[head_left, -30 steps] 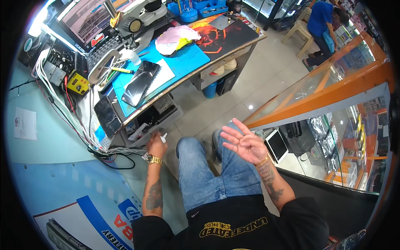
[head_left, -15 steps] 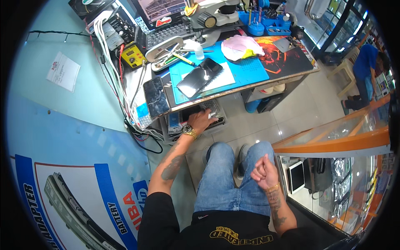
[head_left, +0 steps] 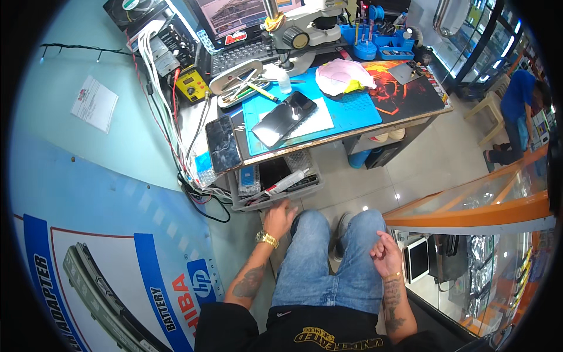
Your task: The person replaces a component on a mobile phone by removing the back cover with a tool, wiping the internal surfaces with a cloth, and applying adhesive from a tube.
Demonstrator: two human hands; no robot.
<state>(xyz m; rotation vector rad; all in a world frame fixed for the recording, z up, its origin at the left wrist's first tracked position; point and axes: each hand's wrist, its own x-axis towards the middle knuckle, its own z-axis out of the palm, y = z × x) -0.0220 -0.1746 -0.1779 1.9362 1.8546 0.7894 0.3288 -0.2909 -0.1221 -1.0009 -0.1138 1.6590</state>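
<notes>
My left hand point(head_left: 280, 218), with a gold watch at its wrist, is just in front of the clear plastic bin point(head_left: 249, 205) below the bench. Its fingers are loosely bent, and nothing shows in them. A white tube point(head_left: 286, 182) lies slanted across the bin's contents, beside a blue-and-silver flat piece point(head_left: 249, 178) and a dark flat panel point(head_left: 273, 170). Above my right thigh hangs my right hand point(head_left: 386, 255), fingers half curled and apart, holding nothing I can see.
On the bench, two dark phones point(head_left: 285, 118) point(head_left: 223, 144) lie near the front edge, one over the blue mat point(head_left: 355, 114). A microscope point(head_left: 292, 38), pencil case point(head_left: 237, 82) and pink cloth point(head_left: 345, 76) sit behind. An orange-edged glass case point(head_left: 469, 214) stands at right; a person in blue point(head_left: 516, 111) bends beyond.
My left hand has drawn back from over the bin to its near side, uncovering the white tube. My right hand has dropped slightly, its fingers loosening from a fist.
</notes>
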